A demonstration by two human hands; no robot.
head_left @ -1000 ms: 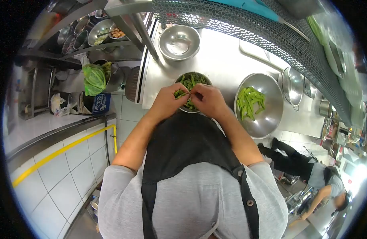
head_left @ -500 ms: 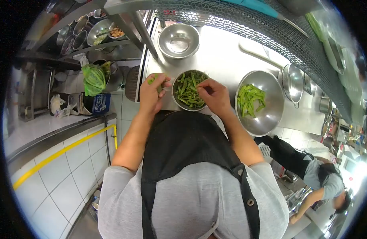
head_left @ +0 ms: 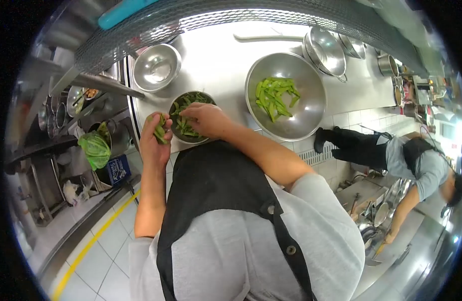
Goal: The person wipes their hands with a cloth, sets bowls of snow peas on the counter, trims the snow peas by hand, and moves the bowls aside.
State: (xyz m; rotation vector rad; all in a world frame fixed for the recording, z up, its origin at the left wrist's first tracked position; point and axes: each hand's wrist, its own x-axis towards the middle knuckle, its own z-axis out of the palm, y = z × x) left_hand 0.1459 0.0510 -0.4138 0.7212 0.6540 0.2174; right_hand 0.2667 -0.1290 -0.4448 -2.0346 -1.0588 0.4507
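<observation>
Right hand (head_left: 208, 118) has swung in over the small bowl (head_left: 190, 140) since half a second ago, when it was by the right rim, and the whole view has turned a bit too. Small bowl's round metal, with a messy heap of slim, dull green pods (head_left: 181, 128) in it. Left hand (head_left: 151, 138) is just left of it, fingers curled round a bunch (head_left: 160, 129) of the same stuff, so half closed. Right hand's fingers are bent down over the heap, can't tell if they're pinching anything. Big bowl (head_left: 307, 113), wide and brushed-looking, is right of the small bowl and has smooth, brighter green strips (head_left: 275, 98) in it. Shiny bowl (head_left: 157, 67) is past it, up and left. So that's two hands, three bowls close by on one smooth steel counter (head_left: 211, 55), pods too jumbled to count
</observation>
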